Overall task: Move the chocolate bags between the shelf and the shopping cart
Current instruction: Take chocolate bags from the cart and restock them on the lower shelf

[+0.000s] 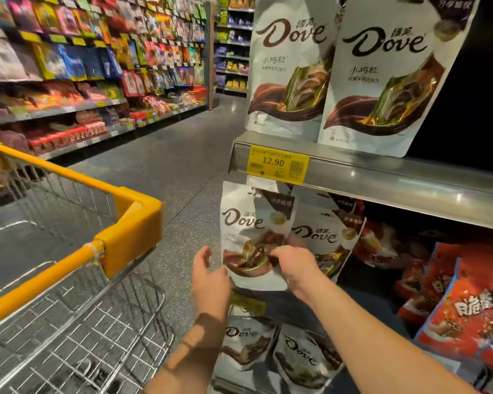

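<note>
White Dove chocolate bags stand on the right-hand shelf. My right hand (292,265) grips the lower right part of one bag (254,223) at the middle shelf level. My left hand (208,274) is open, its fingers spread beside that bag's lower left edge. A second bag (325,234) leans just behind it to the right. Two large bags (291,66) (387,75) stand on the top shelf, and two more (245,342) (305,362) sit on the shelf below my arms. The shopping cart (131,220), yellow-rimmed wire, is at the left.
A metal shelf edge (382,177) with a yellow 12.90 price tag (278,163) juts out above my hands. Red-orange snack bags (467,305) fill the shelf at the right. Across the grey aisle floor (168,155), another shelf (69,66) holds colourful packets.
</note>
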`<state>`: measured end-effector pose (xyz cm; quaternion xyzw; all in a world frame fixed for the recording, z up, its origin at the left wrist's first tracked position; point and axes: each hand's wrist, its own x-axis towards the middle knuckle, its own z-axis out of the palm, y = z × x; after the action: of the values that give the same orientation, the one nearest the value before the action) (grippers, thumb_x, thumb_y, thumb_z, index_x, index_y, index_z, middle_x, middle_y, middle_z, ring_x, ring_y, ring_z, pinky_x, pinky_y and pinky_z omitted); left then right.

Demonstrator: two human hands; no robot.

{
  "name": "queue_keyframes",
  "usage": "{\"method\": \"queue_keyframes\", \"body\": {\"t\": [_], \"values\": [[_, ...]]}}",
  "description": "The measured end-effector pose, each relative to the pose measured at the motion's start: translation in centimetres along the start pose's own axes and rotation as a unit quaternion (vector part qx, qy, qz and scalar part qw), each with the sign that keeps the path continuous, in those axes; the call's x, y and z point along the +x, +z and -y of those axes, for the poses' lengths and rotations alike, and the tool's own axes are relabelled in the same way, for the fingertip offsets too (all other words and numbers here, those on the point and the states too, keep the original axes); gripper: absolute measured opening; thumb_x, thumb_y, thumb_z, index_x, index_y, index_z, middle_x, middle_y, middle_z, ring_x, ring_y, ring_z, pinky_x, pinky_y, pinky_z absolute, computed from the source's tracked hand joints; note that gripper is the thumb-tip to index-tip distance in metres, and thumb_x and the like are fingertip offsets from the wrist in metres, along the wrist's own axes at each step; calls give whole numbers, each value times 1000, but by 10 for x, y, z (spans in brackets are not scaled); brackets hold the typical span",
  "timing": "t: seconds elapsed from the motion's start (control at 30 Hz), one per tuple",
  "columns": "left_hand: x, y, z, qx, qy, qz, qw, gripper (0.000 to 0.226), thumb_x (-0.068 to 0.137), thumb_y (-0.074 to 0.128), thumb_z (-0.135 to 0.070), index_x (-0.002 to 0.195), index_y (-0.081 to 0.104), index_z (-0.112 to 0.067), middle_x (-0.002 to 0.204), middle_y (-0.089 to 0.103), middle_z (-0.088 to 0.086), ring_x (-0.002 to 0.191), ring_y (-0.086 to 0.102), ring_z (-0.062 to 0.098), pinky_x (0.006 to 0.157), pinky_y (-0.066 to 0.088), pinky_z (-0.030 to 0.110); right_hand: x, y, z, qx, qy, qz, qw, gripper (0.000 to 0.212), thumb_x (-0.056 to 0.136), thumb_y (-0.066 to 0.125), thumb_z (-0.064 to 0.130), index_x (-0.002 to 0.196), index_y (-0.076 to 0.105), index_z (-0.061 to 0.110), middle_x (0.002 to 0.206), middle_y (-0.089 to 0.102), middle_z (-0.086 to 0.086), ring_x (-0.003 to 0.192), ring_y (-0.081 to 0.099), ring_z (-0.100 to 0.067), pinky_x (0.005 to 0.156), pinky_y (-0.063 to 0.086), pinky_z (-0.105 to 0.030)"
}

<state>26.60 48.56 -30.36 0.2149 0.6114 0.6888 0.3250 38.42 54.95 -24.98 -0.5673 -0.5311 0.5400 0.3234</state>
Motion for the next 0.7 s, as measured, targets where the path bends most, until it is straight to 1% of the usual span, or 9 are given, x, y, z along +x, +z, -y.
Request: {"method": "queue_keyframes", "body": {"t": [0.07, 0.13, 0.17, 0.23, 0.3, 0.37, 0.47, 0.53, 0.7], "values": [[10, 14, -5, -33, -20, 22, 999, 57, 87, 42, 17, 135, 49, -12, 133, 56, 8, 117, 53, 18, 95, 48, 28, 10, -4, 3, 17, -19, 10, 1000, 15, 88, 65, 4, 98, 68, 16, 94, 70, -1, 94, 66, -21, 84, 53, -33], [25, 22, -8, -80, -56, 50, 994, 45, 88, 40, 16, 122, 60, -7, 113, 67, 10, 97, 63, 20, 73, 54, 24, 22, -5, 1, 28, -23, 3, 999, 16, 84, 71, 6, 90, 67, 21, 95, 72, 0, 101, 67, -25, 97, 51, -43], [33, 24, -6, -82, -59, 40, 994, 36, 91, 43, 11, 114, 64, -6, 106, 69, 12, 92, 65, 23, 72, 56, 29, 25, -5, 0, 18, -29, -9, 999, 15, 84, 72, 9, 93, 68, 20, 99, 73, -2, 103, 67, -28, 99, 50, -44], [48, 26, -2, -23, -34, -12, 999, 20, 94, 49, 0, 102, 65, -8, 104, 70, 18, 90, 66, 28, 78, 55, 39, 32, -5, -5, -61, -54, -38, 996, 25, 85, 72, 18, 110, 67, 16, 110, 71, -6, 106, 65, -30, 96, 50, -40], [57, 27, -1, 47, -2, -59, 997, 11, 96, 50, -8, 96, 60, -12, 97, 68, 12, 82, 63, 22, 71, 53, 33, 33, -5, -8, -177, -81, -51, 980, 34, 90, 66, 22, 122, 61, 15, 115, 67, -6, 106, 62, -27, 86, 46, -29], [62, 31, -2, 81, 30, -94, 992, 10, 98, 48, -12, 95, 56, -15, 87, 61, 0, 73, 56, 11, 58, 42, 21, 34, -4, -14, -247, -78, -42, 965, 23, 93, 60, 24, 115, 61, 18, 108, 67, -4, 93, 60, -23, 76, 40, -25], [73, 38, 7, 110, 46, -104, 987, 9, 99, 48, -13, 96, 55, -16, 89, 58, -1, 81, 54, 16, 66, 38, 24, 36, -1, -25, -323, -42, -35, 945, 17, 95, 55, 31, 91, 64, 18, 90, 64, -3, 80, 58, -22, 68, 42, -26], [78, 44, 19, 103, 38, -87, 990, 9, 98, 49, -11, 95, 57, -15, 88, 60, -1, 81, 56, 16, 64, 40, 22, 39, -2, -32, -331, -35, -62, 941, 19, 94, 52, 24, 82, 65, 18, 85, 63, -3, 76, 58, -23, 65, 47, -28], [91, 53, 39, 14, 12, -44, 999, 17, 96, 53, -6, 86, 60, -18, 89, 67, 11, 81, 62, 22, 66, 49, 26, 44, -1, -40, -330, -34, -147, 932, 24, 91, 51, 15, 94, 75, 18, 98, 71, -5, 87, 64, -26, 67, 48, -26]]}}
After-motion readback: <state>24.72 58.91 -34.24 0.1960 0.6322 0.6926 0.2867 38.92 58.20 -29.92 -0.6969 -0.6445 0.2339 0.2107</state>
